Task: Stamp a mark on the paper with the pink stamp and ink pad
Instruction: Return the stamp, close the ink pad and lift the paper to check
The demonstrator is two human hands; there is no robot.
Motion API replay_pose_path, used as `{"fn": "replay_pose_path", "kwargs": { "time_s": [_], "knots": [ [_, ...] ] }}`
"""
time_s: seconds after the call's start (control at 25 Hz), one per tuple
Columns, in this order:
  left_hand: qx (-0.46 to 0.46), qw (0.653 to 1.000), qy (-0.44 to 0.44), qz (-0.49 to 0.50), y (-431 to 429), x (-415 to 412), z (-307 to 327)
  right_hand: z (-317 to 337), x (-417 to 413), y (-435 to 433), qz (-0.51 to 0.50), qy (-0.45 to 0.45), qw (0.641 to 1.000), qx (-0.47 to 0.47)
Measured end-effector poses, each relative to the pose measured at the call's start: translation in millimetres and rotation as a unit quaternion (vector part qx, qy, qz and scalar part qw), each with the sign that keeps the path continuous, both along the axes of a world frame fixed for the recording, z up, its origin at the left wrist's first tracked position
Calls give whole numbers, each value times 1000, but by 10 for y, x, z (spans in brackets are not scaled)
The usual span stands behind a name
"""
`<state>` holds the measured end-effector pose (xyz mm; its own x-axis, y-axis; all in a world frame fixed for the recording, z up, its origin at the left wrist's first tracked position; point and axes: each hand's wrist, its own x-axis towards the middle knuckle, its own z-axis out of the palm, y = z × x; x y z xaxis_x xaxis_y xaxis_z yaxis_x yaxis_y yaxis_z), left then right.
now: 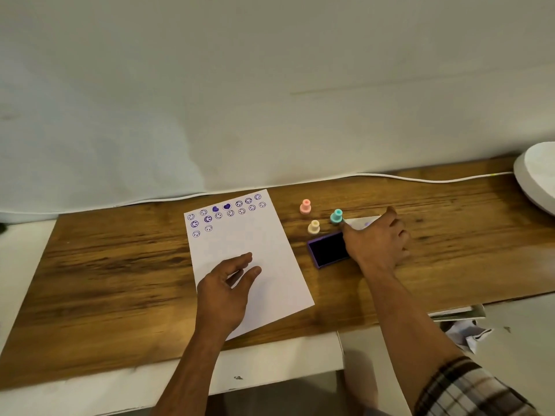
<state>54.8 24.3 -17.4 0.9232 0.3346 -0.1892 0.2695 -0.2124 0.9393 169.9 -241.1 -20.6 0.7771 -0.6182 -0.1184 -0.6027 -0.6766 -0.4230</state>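
Head view, reading left to right. The wooden table (99, 265) is carrying everything. The left hand (223, 291) is hovering over or resting on the lower part of the paper (264, 244), fingers loosely spread, gripping nothing; contact with the sheet cannot be confirmed. Purple smiley and heart marks (223, 213) are lying along the paper's 12 o'clock edge; the lower part is showing blank.

Off the paper's 2 o'clock corner the pink stamp (305, 206) is standing upright, alone, untouched. At its 5 o'clock a cream stamp (314, 227) is standing; at its 3 o'clock, a teal stamp (336, 216). The ink pad (326, 249) is lying open just beside the cream stamp, at its 5 o'clock, dark face up.

The right hand (377, 243) is reaching across the pad's right end, fingers partly curled, thumb tip close to the teal stamp; whether it is touching or holding anything cannot be told.

Judgement: the pick-up step is only beginning. Next move is likely calling for the right hand to shift toward 10 o'clock, past the teal stamp, and pinch the pink stamp's knob before inking.
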Motion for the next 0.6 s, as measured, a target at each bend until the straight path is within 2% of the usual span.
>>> {"fn": "replay_pose_path", "kwargs": {
  "time_s": [0.24, 0.4, 0.6],
  "knots": [
    [12, 1000, -3, 12, 23, 21, 48, 180, -253, 154, 22, -108, 993, 37],
    [16, 1000, -12, 23, 14, 14, 69, 135, -627, 575, 87, -62, 994, 15],
    [17, 999, -18, 31, 35, -1, 51, 77, -625, 563, 112, -37, 993, -9]
  ]
}}
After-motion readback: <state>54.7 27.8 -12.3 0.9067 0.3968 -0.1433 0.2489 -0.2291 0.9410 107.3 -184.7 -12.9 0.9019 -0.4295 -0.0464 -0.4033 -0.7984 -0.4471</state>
